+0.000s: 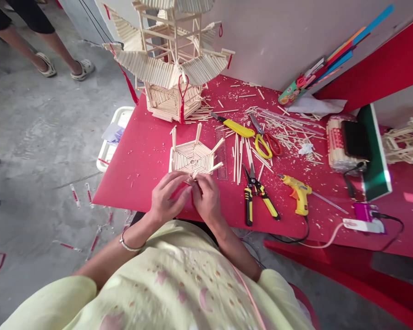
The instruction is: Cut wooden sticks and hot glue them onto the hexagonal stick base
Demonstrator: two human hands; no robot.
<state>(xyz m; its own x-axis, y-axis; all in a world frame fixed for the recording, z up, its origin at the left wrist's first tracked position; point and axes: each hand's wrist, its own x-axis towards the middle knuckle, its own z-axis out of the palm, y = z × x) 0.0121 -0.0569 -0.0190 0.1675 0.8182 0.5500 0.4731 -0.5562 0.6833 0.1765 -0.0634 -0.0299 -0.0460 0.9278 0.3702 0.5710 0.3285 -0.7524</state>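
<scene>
Before me on the red table (147, 151) lies a hexagonal base made of thin wooden sticks (192, 158), with several short stick posts rising from its corners. My left hand (170, 195) and my right hand (206, 195) meet at its near edge. Their fingers are pinched together around the near corner, where a stick end shows between them. Exactly what each hand grips is partly hidden by the fingers. Behind the base stands a tiered pagoda model (174, 68) of the same sticks, hung with red tassels.
To the right lie a yellow utility knife (239, 128), scissors (263, 144), cutting pliers (258, 195), a yellow glue gun (299, 192) with its cord, and loose sticks (239, 158). Farther right are a bundle of sticks (335, 142) and a phone (356, 140). Another person's legs (60, 46) stand at upper left.
</scene>
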